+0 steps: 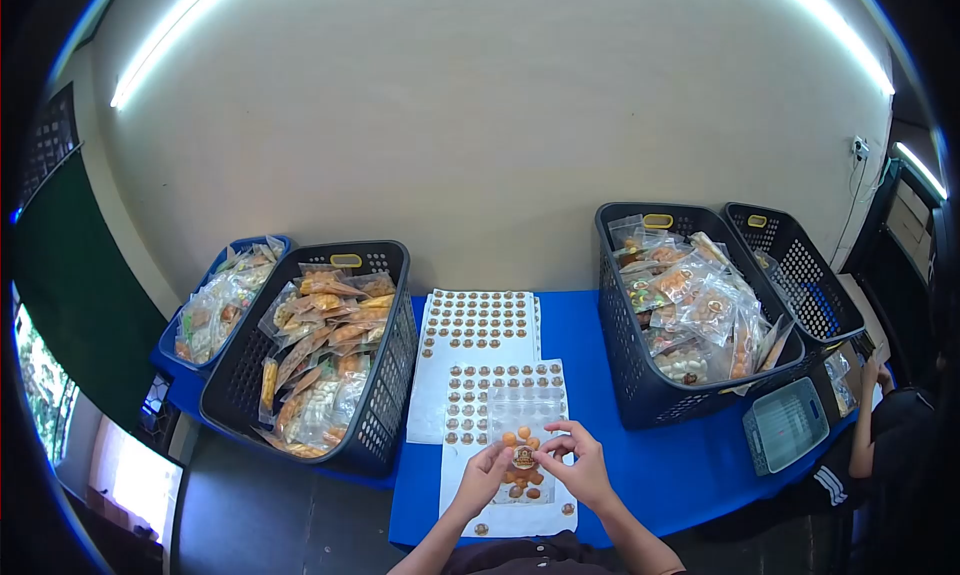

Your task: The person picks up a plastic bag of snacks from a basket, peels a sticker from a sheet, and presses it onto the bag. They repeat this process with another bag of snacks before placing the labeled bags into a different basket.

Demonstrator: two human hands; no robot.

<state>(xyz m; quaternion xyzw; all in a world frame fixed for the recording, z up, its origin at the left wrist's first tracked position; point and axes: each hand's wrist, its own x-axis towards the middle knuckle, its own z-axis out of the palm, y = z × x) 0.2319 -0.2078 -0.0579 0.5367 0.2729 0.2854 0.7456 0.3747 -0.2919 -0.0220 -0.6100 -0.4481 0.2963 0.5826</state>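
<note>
Both hands are down at the near edge of the blue table (590,355). The left hand (487,477) has its fingers curled in, pinching the left edge of a clear plastic packet of round orange snacks (525,415). The right hand (582,467) comes in from the other side, thumb and forefinger pressed together on the packet's front, right at a small round brown sticker (523,457) (whether it's stuck down, I can't tell from here).

The packet lies flat on a white sheet of round brown stickers (470,395), just in front of the person. A second white sticker sheet (478,325) sits behind it, towards the wall.

Off to the left stands a black plastic mesh basket (388,395) heaped with filled snack packets, and a blue plastic basket (165,353) beside it is loaded the same way. On the right, another black mesh basket (650,395) is piled with packets, and a fourth black basket (800,265) stands just beyond it. A grey tray-like device (787,425) rests at the table's right corner, near another person's arm (862,425).
</note>
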